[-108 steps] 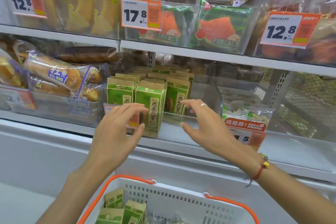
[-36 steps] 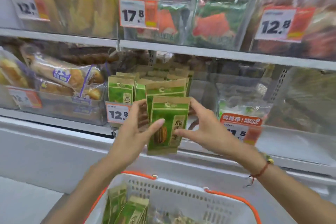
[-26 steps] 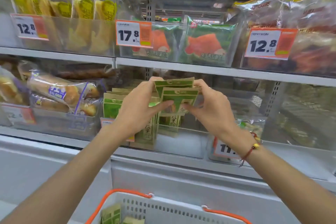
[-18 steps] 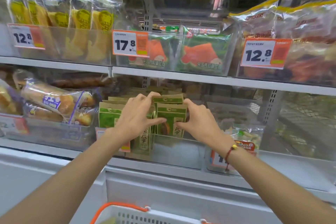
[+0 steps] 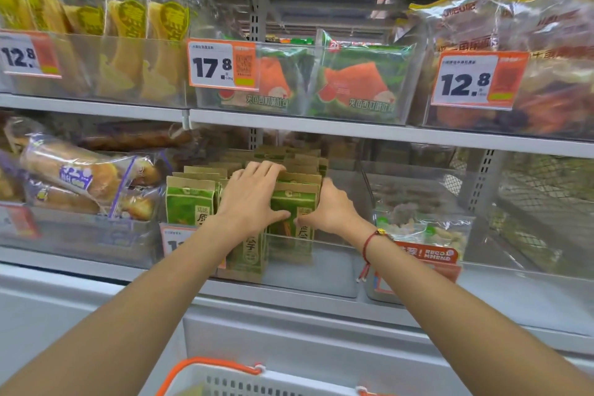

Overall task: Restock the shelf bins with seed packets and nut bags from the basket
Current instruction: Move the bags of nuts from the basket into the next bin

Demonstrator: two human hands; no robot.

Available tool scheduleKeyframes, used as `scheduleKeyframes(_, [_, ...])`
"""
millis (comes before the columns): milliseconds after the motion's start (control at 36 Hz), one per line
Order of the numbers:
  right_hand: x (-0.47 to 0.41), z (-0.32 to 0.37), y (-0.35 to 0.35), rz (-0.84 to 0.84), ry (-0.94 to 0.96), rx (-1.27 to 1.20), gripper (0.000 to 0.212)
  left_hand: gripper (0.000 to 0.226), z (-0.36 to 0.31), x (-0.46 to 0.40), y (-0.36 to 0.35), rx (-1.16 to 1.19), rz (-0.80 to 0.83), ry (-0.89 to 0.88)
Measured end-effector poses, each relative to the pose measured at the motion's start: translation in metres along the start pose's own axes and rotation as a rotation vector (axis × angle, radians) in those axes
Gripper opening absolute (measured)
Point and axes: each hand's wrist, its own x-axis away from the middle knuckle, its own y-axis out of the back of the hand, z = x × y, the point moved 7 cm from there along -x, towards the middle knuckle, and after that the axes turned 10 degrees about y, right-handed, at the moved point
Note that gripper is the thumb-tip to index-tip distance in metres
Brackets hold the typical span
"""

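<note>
Both hands (image 5: 249,199) hold seed packet (image 5: 291,204) upright, front facing out.

We only get the top rim of the basket (image 5: 257,378); the bottom edge of the frame cuts off its contents. Our left hand (image 5: 249,199) and forearm cover most of the price tag (image 5: 175,239) at the seed-packet bin, digits unreadable. Right wrist hides the left part of the red recommend label (image 5: 427,255). The right-hand fingertips sit behind the front seed packet (image 5: 294,202).
</note>
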Motion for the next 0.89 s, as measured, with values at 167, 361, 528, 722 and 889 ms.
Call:
scheduleKeyframes(167, [0.005, -0.007, 0.004, -0.045, -0.085, -0.083, 0.077, 0.082, 0.002, -0.003, -0.004, -0.069, 0.058, 0.045])
scheduleKeyframes(361, [0.002, -0.007, -0.006, 0.045, -0.064, -0.077, 0.049, 0.084, 0.001, -0.006, -0.002, -0.096, 0.124, 0.041])
scheduleKeyframes(528, [0.006, -0.006, -0.005, 0.108, -0.067, -0.061, 0.052, 0.085, 0.002, -0.002, 0.007, -0.09, 0.121, 0.041])
scheduleKeyframes(722, [0.024, 0.006, 0.012, 0.075, -0.041, 0.053, 0.062, 0.074, 0.002, 0.009, 0.019, -0.047, 0.101, 0.045])
scheduleKeyframes(889, [0.075, 0.033, 0.034, -0.158, 0.26, 0.081, 0.054, 0.047, 0.009, 0.062, 0.052, 0.172, -0.135, 0.048])
